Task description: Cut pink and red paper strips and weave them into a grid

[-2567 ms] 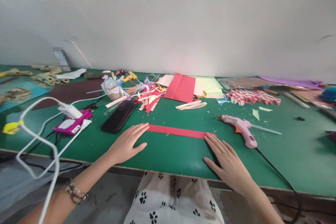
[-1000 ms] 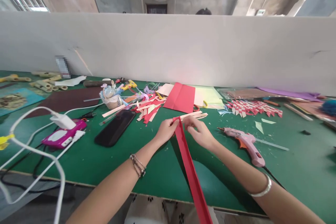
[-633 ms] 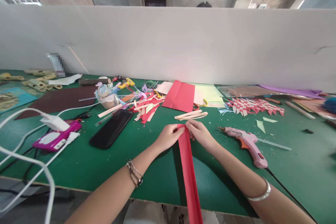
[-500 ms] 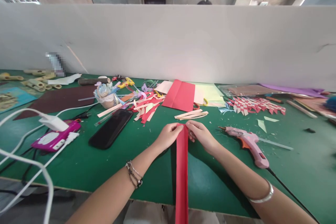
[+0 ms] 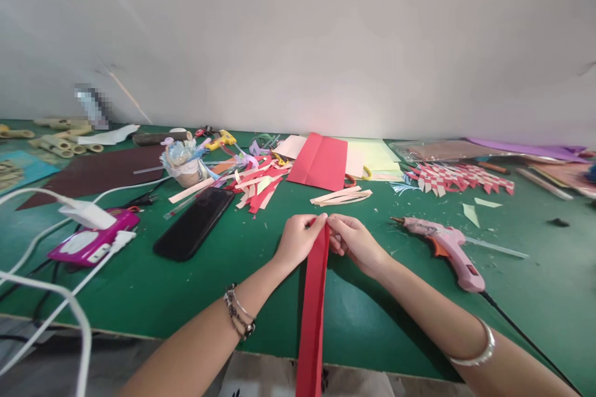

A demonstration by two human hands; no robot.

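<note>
A long strip of red paper (image 5: 313, 310), folded lengthwise, runs from my fingertips down over the table's front edge and out of view. My left hand (image 5: 298, 239) pinches its far end between thumb and fingers. Right beside it, my right hand (image 5: 354, 242) grips the same end along the right edge, its thumb close to the left one. Just beyond the hands lie several pale pink paper strips (image 5: 342, 196). A creased red paper sheet (image 5: 319, 161) rests behind those, on top of pale pink and pale yellow sheets.
A pink glue gun (image 5: 449, 247) lies right, its cord trailing forward. Woven red-and-white paper (image 5: 459, 178) sits behind it. Left are a black phone (image 5: 195, 223), a purple power strip (image 5: 95, 239) with white cables, and a heap of paper strips (image 5: 261, 183). A pale partition (image 5: 298, 56) closes off the back.
The red strip's lower end has swung a little to the left, and its far end is pinched more narrowly between my hands. The camera view has tilted slightly downward.
</note>
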